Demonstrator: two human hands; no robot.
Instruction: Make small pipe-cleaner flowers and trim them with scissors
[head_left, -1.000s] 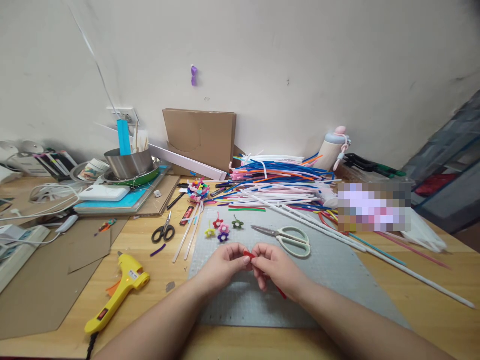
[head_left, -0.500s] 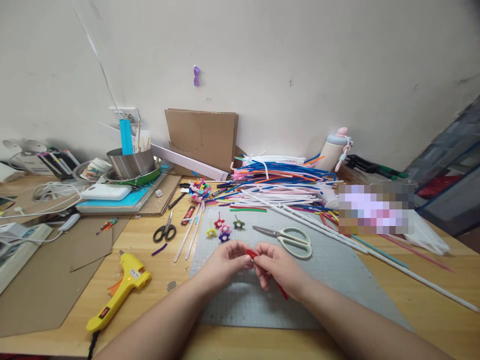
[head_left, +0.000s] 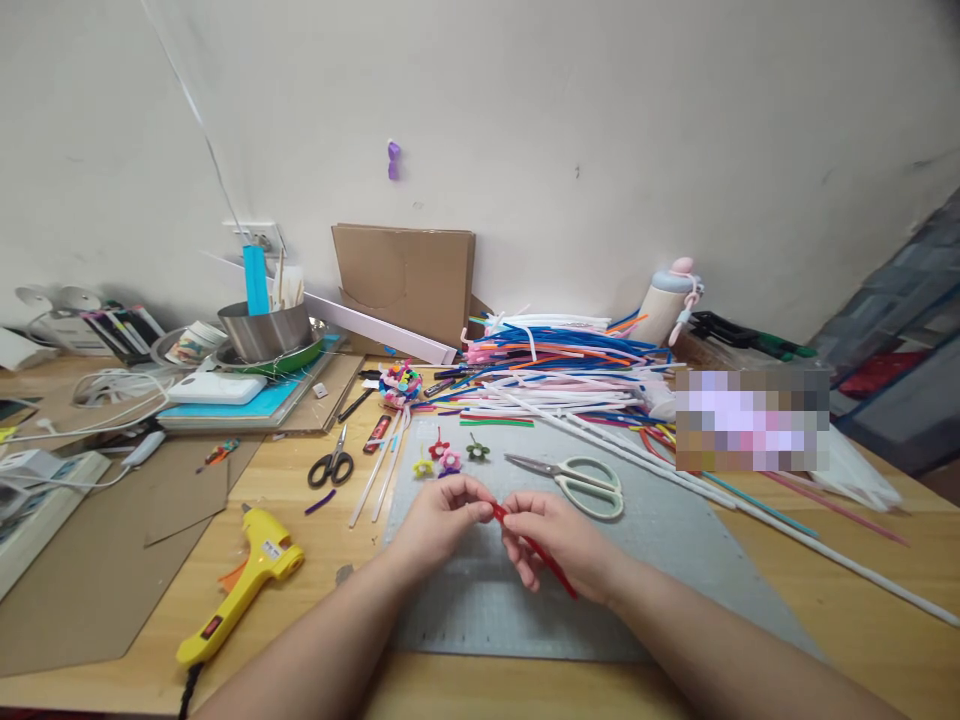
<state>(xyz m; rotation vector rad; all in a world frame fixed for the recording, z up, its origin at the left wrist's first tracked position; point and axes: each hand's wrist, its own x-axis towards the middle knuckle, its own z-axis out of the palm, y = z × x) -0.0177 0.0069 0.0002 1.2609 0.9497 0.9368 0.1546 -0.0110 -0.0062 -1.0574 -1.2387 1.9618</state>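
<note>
A red fuzzy strip (head_left: 553, 571) runs from between my fingertips down under my right palm, above the grey cutting mat (head_left: 465, 620). My left hand (head_left: 448, 520) pinches its upper end. Close beside it, my right hand (head_left: 546, 532) grips the same strip between thumb and forefinger, its lower fingers curled loosely. Just beyond my hands lie small flowers: a red one (head_left: 439, 449), a dark green one (head_left: 478, 451), a yellow one (head_left: 423, 467) and a pink one (head_left: 450, 460). A purple one is partly hidden by my left hand. Green-handled scissors (head_left: 592, 487) lie behind my right hand.
A yellow glue gun (head_left: 251, 580) and black scissors (head_left: 331, 468) lie on the left. Behind the mat are piled fuzzy sticks (head_left: 570, 390) and a bottle (head_left: 664, 305). Long white sticks (head_left: 825, 558) stretch to the right edge. A metal pot (head_left: 266, 330) stands back left.
My left hand has shifted slightly left and now hides more of the purple flower. More of the red strip shows below my right fingers. The whole view has shifted slightly.
</note>
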